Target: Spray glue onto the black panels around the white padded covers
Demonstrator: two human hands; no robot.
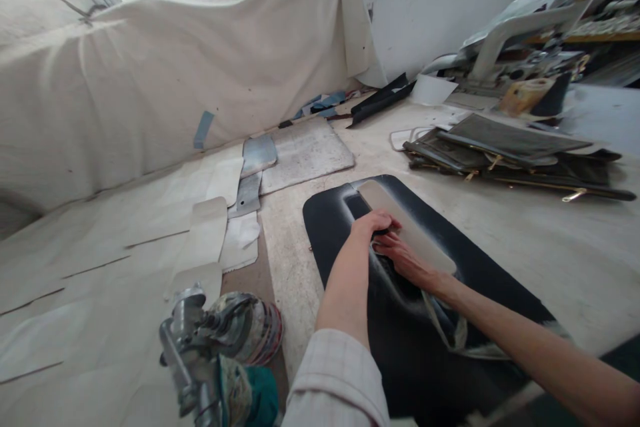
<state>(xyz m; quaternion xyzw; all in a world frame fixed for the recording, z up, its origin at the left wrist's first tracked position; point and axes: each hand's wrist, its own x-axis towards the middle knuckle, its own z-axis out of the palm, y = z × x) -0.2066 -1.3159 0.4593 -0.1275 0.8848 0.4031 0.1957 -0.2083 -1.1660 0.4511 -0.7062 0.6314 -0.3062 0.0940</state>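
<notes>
A large black panel [335,220] with rounded corners lies flat on the table before me, with whitish overspray around its middle. On it rests a long beige piece [410,227] with rounded ends. My left hand [374,221] is closed at the beige piece's left edge, fingertips curled under; what they grip is hidden. Close beside it, my right hand [403,259] has its fingers pressed together, touching the left one. A thin pale strip [440,323] runs out from below the right hand and loops loosely over the black panel, partly behind my forearm.
A metal spray gun [187,340] stands at the lower left beside a paint-crusted round container [263,327]. Pale sheets [125,307] cover the left. Dark pieces with zips [510,153] are stacked at right, before a sewing machine [520,33]. A cloth [200,73] hangs behind.
</notes>
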